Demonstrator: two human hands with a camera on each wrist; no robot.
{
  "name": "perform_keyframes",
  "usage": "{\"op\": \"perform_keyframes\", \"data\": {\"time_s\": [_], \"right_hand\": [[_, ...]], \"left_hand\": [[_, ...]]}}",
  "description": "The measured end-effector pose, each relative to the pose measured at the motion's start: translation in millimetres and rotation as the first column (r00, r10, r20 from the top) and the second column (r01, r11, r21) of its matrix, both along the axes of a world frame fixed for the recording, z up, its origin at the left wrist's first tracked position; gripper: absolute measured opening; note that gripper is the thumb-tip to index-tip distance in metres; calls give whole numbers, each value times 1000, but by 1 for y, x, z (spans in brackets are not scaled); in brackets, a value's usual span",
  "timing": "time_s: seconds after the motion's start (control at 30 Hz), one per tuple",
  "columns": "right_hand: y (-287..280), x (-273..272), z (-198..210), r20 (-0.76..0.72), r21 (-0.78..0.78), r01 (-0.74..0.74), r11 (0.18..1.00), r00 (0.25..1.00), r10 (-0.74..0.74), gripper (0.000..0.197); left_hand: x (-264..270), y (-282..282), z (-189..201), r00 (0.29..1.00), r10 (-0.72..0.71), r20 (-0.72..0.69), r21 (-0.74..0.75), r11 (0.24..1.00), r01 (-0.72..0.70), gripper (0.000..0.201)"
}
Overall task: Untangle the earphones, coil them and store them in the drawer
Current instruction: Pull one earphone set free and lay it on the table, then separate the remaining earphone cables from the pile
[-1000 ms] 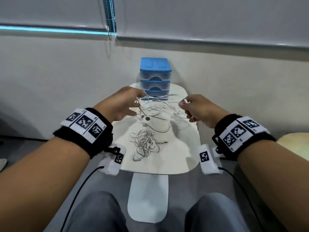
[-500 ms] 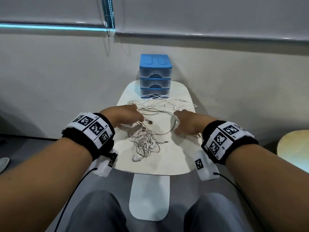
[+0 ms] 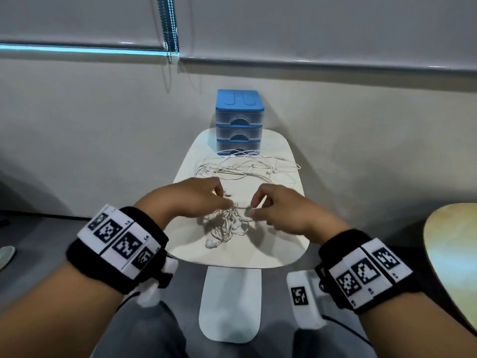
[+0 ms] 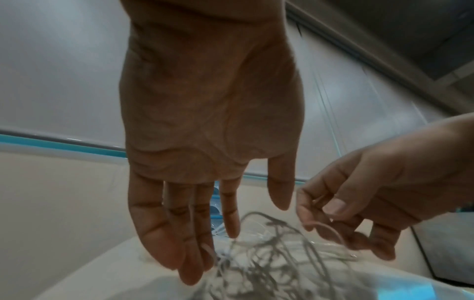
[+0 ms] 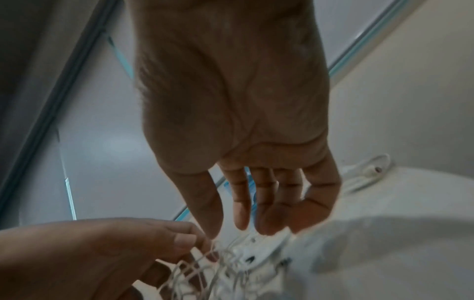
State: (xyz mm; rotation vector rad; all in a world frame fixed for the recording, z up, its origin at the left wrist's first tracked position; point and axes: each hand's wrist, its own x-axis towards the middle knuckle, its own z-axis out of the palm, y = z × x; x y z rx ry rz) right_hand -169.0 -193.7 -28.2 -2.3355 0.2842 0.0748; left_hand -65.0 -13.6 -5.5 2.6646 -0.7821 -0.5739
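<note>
A tangled bundle of white earphones [image 3: 227, 226] [image 4: 269, 253] [image 5: 218, 263] lies on the white table [image 3: 271, 244], one earbud [image 3: 211, 243] trailing toward me. My left hand [image 3: 224, 197] [image 4: 236, 239] hangs over its left side, fingers straight, tips touching the cords. My right hand [image 3: 253, 209] [image 4: 320, 215] [image 5: 228, 229] is at its right side, thumb and forefinger pinching one cord. A second pair of earphones [image 3: 245, 169] [image 5: 369, 172] lies spread in loose loops further back. Behind it stands the blue three-drawer unit [image 3: 239, 122], all drawers shut.
The small table stands against a pale wall. A second, yellowish table [image 3: 454, 254] edges in at the right. A blind's bead chain [image 3: 169, 29] hangs above the drawers. A shoe [image 3: 5, 254] shows at far left; my knees are under the table's front edge.
Both hands laid the loose earphones they held in the air down at the back of the table, let go, and came forward onto the tangled bundle.
</note>
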Motion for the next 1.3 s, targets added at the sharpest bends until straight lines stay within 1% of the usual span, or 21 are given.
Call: {"op": "perform_keyframes", "data": {"time_s": [0.03,0.1,0.17,0.27,0.3,0.37,0.4,0.47,0.57,0.63,0.7,0.8,0.87,0.9,0.97,1.0,1.03,1.13,1.2,1.3], "right_hand": [[3,-2,-8,-39,-5,-3,1000,999,3,20],[6,-4,-21,-63,-100,-13,995,998,7,30],[10,-7,-28,-47,-192,-34,981,999,26,34],[11,-12,-32,-17,-198,-34,980,999,32,25],[11,-14,-32,-7,-189,-27,982,1000,26,20],[8,-17,-33,24,-167,-19,986,999,24,13],[7,-19,-34,40,-158,-16,987,999,22,11],[5,-25,-35,58,-148,-20,989,998,29,14],[4,-35,-38,62,-77,-23,997,998,28,14],[5,-42,-41,71,-13,-18,1000,997,19,12],[3,-45,-45,110,68,16,998,994,-24,16],[-1,-49,-48,159,239,83,968,980,-123,32],[-4,-53,-48,158,344,69,936,979,-130,37],[-5,-55,-47,159,394,40,918,981,-111,36],[-7,-58,-47,175,470,-30,882,983,-60,23],[-7,-60,-47,187,485,-61,872,982,-35,14],[-7,-62,-47,196,495,-88,864,980,-13,11],[-7,-66,-46,209,537,-132,833,978,20,14],[-8,-68,-45,211,564,-129,816,977,9,10],[-12,-69,-46,220,557,-112,823,975,-16,6]], "left_hand": [[-6,-3,-5,999,-41,9,34,999,40,42],[-16,-9,-16,993,-102,57,68,993,98,48],[-22,-13,-24,987,-118,108,60,992,112,41],[-27,-16,-27,985,-133,113,2,991,134,22],[-27,-16,-26,985,-135,106,-40,989,140,16],[-29,-12,-26,992,-107,73,-164,979,117,9],[-30,-9,-26,996,-81,41,-239,967,88,8],[-34,-1,-29,997,-40,-60,-396,918,13,8],[-47,8,-35,974,-9,-224,-593,795,-129,10],[-56,10,-41,944,2,-331,-672,701,-237,11],[-64,10,-47,913,3,-408,-708,630,-319,12],[-74,10,-54,868,-36,-496,-732,554,-396,16],[-79,10,-57,834,-81,-546,-744,504,-439,19],[-81,9,-58,821,-98,-562,-748,484,-454,20],[-84,9,-60,806,-125,-579,-753,461,-469,20],[-85,8,-60,803,-132,-582,-754,457,-472,20],[-86,8,-59,799,-135,-587,-753,455,-476,20],[-88,7,-61,784,-133,-607,-742,448,-499,20],[-87,7,-63,782,-126,-611,-738,450,-504,20],[-87,5,-64,783,-123,-610,-732,465,-497,20]]}}
